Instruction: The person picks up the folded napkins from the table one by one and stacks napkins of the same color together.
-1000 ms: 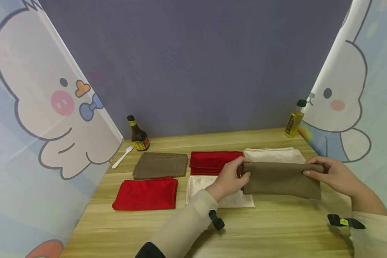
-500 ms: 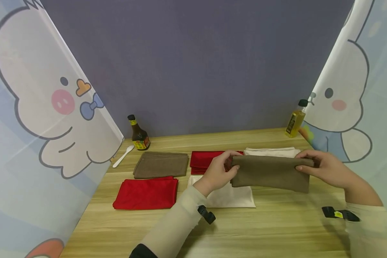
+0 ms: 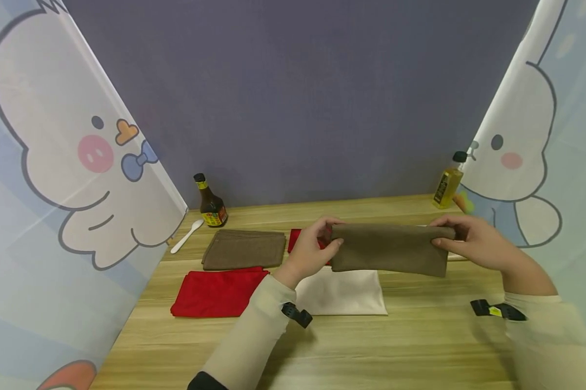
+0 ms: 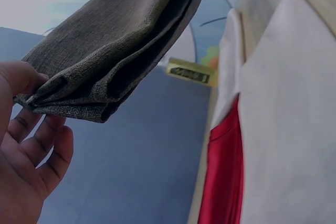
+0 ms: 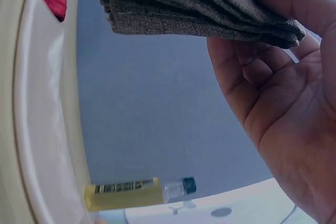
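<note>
A folded grey-brown cloth [image 3: 389, 249] hangs above the table between my two hands. My left hand [image 3: 313, 252] pinches its upper left corner, thumb on the near side. At the upper right corner my right hand [image 3: 473, 242] pinches it the same way. Several stacked layers of the cloth [image 4: 115, 51] show in the left wrist view, and its folded edges [image 5: 210, 14] show in the right wrist view. Below it lies a folded white cloth [image 3: 343, 293]. Behind it, a red cloth [image 3: 294, 238] and a second white cloth [image 5: 42, 98] are partly hidden in the head view.
On the left lie another folded grey-brown cloth [image 3: 244, 250] and a red cloth [image 3: 217, 293]. A white spoon [image 3: 187, 236] lies by a dark sauce bottle [image 3: 212, 203]. A yellow oil bottle [image 3: 448, 184] stands at the back right. Printed panels [image 3: 44, 179] flank the wooden table [image 3: 371, 352].
Both hands have carried the grey-brown cloth leftward and slightly toward the back of the table. It now overlaps more of the back red cloth in the head view.
</note>
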Demonstrator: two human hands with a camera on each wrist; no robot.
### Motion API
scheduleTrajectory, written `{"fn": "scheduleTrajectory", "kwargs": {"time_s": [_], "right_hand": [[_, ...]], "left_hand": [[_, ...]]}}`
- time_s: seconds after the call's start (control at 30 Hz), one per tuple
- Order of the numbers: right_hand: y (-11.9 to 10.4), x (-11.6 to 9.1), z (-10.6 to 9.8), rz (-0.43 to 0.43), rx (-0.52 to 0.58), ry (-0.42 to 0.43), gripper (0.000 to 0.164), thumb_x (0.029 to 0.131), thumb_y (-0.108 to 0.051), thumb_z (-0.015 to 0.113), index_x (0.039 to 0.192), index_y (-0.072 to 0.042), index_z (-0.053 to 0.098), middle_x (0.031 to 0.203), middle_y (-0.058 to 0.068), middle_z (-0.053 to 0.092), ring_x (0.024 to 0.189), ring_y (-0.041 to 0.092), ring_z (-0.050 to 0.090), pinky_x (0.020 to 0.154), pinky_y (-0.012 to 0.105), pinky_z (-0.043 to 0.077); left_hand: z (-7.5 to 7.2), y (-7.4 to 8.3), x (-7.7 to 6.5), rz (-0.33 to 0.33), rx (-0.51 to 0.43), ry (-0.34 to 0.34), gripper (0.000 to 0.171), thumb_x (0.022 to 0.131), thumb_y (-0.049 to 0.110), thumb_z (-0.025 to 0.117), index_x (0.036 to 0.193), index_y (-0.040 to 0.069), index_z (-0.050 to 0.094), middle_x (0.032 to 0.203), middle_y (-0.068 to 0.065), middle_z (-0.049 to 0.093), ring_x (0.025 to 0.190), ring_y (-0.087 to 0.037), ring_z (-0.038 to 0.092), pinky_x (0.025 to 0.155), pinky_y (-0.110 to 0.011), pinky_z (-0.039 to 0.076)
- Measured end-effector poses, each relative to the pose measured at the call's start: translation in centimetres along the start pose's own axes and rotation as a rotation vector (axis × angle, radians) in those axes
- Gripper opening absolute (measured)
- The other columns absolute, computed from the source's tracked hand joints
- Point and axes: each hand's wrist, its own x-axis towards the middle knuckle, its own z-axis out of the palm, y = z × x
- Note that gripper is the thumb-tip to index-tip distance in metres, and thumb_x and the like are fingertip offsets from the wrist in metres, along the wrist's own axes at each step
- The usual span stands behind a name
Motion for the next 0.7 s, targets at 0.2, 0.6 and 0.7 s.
{"fn": "scheduleTrajectory", "kwargs": {"time_s": [0.2, 0.6, 0.7], "right_hand": [[-0.9, 2.1, 0.7, -0.033, -0.036, 0.027, 0.03, 0.093, 0.004, 0.076, 0.119, -0.01, 0.071, 0.098, 0.004, 0.068, 0.069, 0.011, 0.062, 0.058, 0.023, 0.05], [-1.5, 5.2, 2.7, -0.024, 0.055, 0.076, 0.031, 0.091, 0.004, 0.078, 0.12, -0.005, 0.071, 0.101, 0.007, 0.069, 0.073, 0.013, 0.066, 0.061, 0.023, 0.054], [-1.5, 5.8, 3.3, -0.02, 0.049, 0.104, 0.033, 0.09, 0.003, 0.079, 0.121, -0.006, 0.072, 0.104, 0.005, 0.069, 0.07, 0.012, 0.064, 0.06, 0.023, 0.053]], "left_hand": [[-1.9, -0.1, -0.2, -0.005, -0.012, 0.041, 0.041, 0.1, 0.006, 0.07, 0.137, 0.02, 0.063, 0.113, -0.002, 0.062, 0.081, -0.019, 0.06, 0.062, -0.03, 0.048], [-4.7, -0.6, -0.2, -0.006, -0.023, 0.111, 0.04, 0.098, -0.001, 0.07, 0.135, 0.011, 0.063, 0.106, -0.006, 0.064, 0.085, -0.022, 0.056, 0.074, -0.032, 0.049], [-5.3, -0.9, -0.3, -0.019, -0.032, 0.131, 0.039, 0.098, 0.0, 0.07, 0.134, 0.015, 0.064, 0.108, -0.005, 0.064, 0.087, -0.024, 0.055, 0.071, -0.032, 0.049]]}}
